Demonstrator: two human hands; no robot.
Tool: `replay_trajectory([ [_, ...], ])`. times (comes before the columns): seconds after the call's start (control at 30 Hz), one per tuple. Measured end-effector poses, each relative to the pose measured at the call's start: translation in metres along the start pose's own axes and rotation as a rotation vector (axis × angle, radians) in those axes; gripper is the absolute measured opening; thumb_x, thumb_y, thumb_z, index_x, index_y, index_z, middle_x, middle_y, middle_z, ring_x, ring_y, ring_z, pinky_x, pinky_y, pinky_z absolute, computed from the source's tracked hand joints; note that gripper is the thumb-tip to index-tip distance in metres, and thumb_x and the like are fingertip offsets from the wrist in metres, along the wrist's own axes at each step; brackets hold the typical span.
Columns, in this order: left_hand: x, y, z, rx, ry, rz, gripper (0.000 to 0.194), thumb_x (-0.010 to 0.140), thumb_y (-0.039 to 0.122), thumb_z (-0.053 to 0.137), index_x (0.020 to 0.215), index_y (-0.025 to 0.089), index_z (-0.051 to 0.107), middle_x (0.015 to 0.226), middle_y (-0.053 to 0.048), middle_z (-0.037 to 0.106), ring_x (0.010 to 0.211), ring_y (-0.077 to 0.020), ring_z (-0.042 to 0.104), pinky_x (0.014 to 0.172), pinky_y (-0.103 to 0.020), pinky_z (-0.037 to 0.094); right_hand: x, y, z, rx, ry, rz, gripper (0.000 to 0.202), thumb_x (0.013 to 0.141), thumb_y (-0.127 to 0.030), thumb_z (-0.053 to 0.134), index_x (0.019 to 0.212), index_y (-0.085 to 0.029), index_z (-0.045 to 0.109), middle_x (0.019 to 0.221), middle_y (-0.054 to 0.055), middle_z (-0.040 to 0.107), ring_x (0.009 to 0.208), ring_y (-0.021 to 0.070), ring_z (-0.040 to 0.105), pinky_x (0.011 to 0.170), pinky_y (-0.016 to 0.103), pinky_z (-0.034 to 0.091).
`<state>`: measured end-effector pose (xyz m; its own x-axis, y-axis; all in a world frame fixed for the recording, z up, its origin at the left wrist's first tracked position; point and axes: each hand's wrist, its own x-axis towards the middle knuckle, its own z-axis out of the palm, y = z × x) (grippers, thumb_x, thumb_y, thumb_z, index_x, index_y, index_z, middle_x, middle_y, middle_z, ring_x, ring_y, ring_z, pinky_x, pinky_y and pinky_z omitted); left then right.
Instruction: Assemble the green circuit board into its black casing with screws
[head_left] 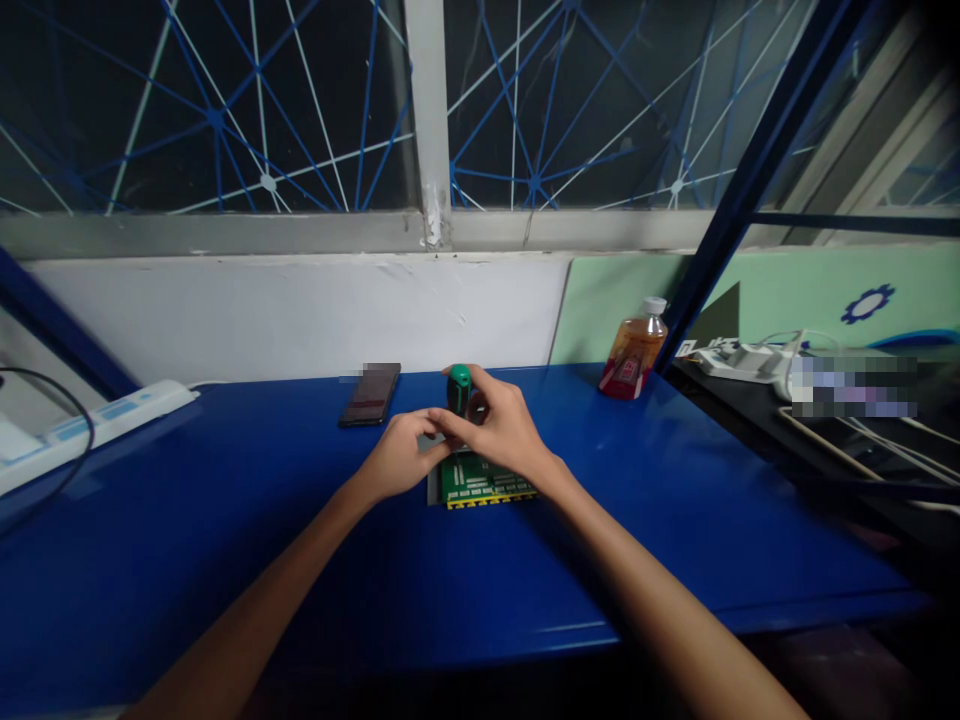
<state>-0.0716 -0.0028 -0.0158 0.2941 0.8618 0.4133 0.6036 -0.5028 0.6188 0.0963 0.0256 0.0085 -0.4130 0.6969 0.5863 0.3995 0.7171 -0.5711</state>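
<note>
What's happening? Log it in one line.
right hand: holds green-topped tool upright | left hand: beside tool's lower part | circuit board: beneath hands | phone: on blue table

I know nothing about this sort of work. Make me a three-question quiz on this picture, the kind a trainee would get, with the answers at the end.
1. Short answer: which hand is curled around the green-topped handle of the screwdriver?
2. True or false: the smartphone lies on the blue table, to the left of the green circuit board.
3. Fill in the blank: the bottle on the right side of the picture has a ____ cap.

Key:
1. The right hand.
2. True.
3. White.
</note>
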Motion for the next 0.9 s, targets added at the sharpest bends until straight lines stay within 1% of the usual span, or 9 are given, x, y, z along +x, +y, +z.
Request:
replay_trajectory([
  [0.13, -0.0004, 0.0004, -0.001, -0.005, -0.027, 0.001, 0.022, 0.084, 0.03, 0.057, 0.081, 0.014, 0.073, 0.091, -0.009, 0.073, 0.084, -0.022, 0.066, 0.077, -0.033, 0.05, -0.0001, -0.0003, -0.0005, 0.024, 0.005, -0.006, 0.039, 0.081, -0.05, 0.056, 0.107, -0.02, 0.058, 0.064, -0.001, 0.056, 0.059, 0.0144, 0.054, 0.056, 0.028, 0.039],
  [0.3, -0.001, 0.0002, -0.0022, -0.019, -0.051, 0.001, 0.022, 0.084, 0.028, 0.057, 0.089, 0.015, 0.074, 0.091, -0.009, 0.074, 0.083, -0.0212, 0.066, 0.077, -0.033, 0.05, -0.0002, 0.0003, -0.0014, 0.048, -0.003, 0.003, 0.042, 0.082, -0.048, 0.056, 0.113, -0.02, 0.056, 0.069, 0.0, 0.06, 0.063, 0.0158, 0.057, 0.057, 0.028, 0.04],
  [0.43, -0.0009, -0.0021, -0.0006, -0.003, 0.0, -0.032, 0.021, 0.08, 0.031, 0.064, 0.088, 0.015, 0.075, 0.089, -0.008, 0.073, 0.08, -0.0212, 0.066, 0.075, -0.033, 0.05, 0.0002, 0.0015, -0.0009, 0.048, 0.0, 0.014, 0.04, 0.081, -0.046, 0.056, 0.113, -0.021, 0.056, 0.069, 0.0, 0.061, 0.062, 0.0157, 0.057, 0.057, 0.029, 0.041],
  [0.5, -0.0007, -0.0033, 0.0, -0.017, 0.024, -0.051, 0.021, 0.079, 0.031, 0.065, 0.088, 0.016, 0.076, 0.088, -0.007, 0.073, 0.08, -0.0212, 0.066, 0.076, -0.033, 0.05, 0.0004, 0.0018, -0.0006, 0.057, 0.002, 0.011, 0.042, 0.081, -0.046, 0.057, 0.114, -0.021, 0.056, 0.071, 0.0, 0.062, 0.062, 0.0154, 0.057, 0.058, 0.029, 0.042],
  [0.6, -0.0003, -0.0034, -0.0008, -0.044, 0.012, -0.057, 0.02, 0.079, 0.029, 0.063, 0.085, 0.016, 0.077, 0.084, -0.007, 0.073, 0.08, -0.0216, 0.066, 0.077, -0.033, 0.05, 0.0004, 0.0011, -0.0005, 0.083, 0.01, 0.005, 0.045, 0.08, -0.046, 0.058, 0.117, -0.021, 0.054, 0.082, 0.002, 0.065, 0.062, 0.0141, 0.058, 0.058, 0.029, 0.042],
  [0.63, -0.0002, -0.0031, -0.0013, -0.047, -0.005, -0.053, 0.019, 0.079, 0.028, 0.062, 0.083, 0.016, 0.077, 0.082, -0.007, 0.073, 0.08, -0.0217, 0.066, 0.077, -0.033, 0.05, 0.0002, 0.0007, -0.0005, 0.088, 0.009, 0.007, 0.046, 0.08, -0.047, 0.058, 0.117, -0.021, 0.054, 0.082, 0.002, 0.065, 0.061, 0.0139, 0.058, 0.058, 0.029, 0.042],
  [0.73, -0.0007, -0.0028, -0.0017, -0.034, -0.041, -0.032, 0.018, 0.079, 0.028, 0.062, 0.078, 0.017, 0.076, 0.076, -0.005, 0.073, 0.077, -0.0209, 0.066, 0.075, -0.032, 0.05, -0.0005, -0.0003, -0.0003, 0.07, -0.007, 0.017, 0.044, 0.08, -0.049, 0.057, 0.115, -0.022, 0.056, 0.072, 0.0, 0.062, 0.059, 0.0142, 0.055, 0.057, 0.029, 0.041],
  [0.8, -0.0013, -0.0037, -0.0003, -0.022, -0.027, -0.022, 0.017, 0.079, 0.029, 0.063, 0.076, 0.017, 0.075, 0.074, -0.005, 0.072, 0.075, -0.02, 0.065, 0.074, -0.031, 0.05, -0.0007, -0.0005, 0.0, 0.052, -0.008, 0.016, 0.042, 0.081, -0.049, 0.056, 0.114, -0.023, 0.057, 0.067, -0.001, 0.06, 0.058, 0.0143, 0.052, 0.057, 0.029, 0.039],
  [0.9, -0.0019, -0.0054, 0.002, -0.016, 0.007, -0.03, 0.018, 0.078, 0.032, 0.065, 0.075, 0.017, 0.074, 0.075, -0.005, 0.071, 0.077, -0.0197, 0.065, 0.074, -0.03, 0.05, -0.0007, 0.0001, 0.0005, 0.047, -0.004, 0.012, 0.042, 0.081, -0.048, 0.057, 0.115, -0.024, 0.057, 0.069, -0.001, 0.06, 0.058, 0.014, 0.05, 0.056, 0.029, 0.038],
])
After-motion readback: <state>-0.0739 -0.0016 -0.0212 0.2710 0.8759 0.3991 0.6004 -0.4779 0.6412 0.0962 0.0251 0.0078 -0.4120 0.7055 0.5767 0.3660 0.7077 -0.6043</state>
